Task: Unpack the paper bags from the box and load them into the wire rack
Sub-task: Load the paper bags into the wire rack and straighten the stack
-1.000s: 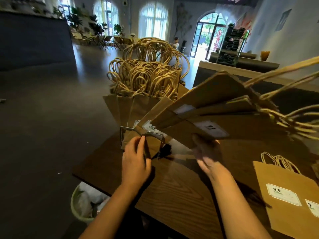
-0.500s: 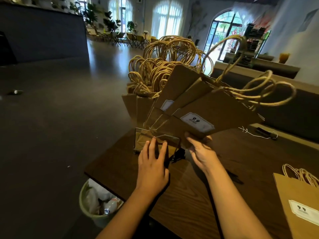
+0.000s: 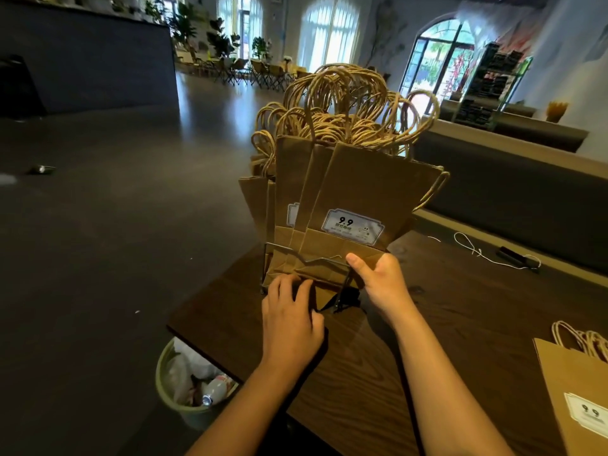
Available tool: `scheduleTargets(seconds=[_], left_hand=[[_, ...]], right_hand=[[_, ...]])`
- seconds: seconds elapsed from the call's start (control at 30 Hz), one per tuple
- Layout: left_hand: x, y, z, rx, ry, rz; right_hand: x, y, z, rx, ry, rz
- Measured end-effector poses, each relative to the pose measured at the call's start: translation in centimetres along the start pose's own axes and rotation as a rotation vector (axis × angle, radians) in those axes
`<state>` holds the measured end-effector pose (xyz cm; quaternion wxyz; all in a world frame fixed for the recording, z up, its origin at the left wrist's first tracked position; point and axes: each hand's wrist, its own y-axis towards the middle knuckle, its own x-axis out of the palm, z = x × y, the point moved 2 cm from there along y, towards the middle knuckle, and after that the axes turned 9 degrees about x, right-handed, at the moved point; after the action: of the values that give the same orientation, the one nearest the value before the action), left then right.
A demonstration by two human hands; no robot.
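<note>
Right hand pinches the front paper bag's bottom corner, upright in the wire rack; left hand, fingers relaxed, rests on the rack's near edge.

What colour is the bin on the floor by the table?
Pale green. The bin shows in the head view, at bottom left.

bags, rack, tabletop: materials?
Paper bags: brown kraft paper, matte, creased folds; handles look like twisted paper cord. Wire rack: thin metal wire, glinting, probably plated. Table: dark wood grain with a slight sheen, possibly veneer or laminate.
</note>
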<state>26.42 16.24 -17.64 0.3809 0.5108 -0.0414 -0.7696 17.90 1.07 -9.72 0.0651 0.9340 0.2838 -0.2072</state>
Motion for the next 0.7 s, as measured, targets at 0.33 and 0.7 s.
scheduleTargets(seconds=[0.33,0.7], left_hand=[[-0.2,0.0,-0.4,-0.055,-0.019,0.008],[-0.3,-0.1,-0.6,-0.095,-0.079,0.085]], right_hand=[[-0.8,0.2,-0.7,0.035,-0.083,-0.218],[-1.3,-1.0,0.1,-0.132,-0.047,0.081]])
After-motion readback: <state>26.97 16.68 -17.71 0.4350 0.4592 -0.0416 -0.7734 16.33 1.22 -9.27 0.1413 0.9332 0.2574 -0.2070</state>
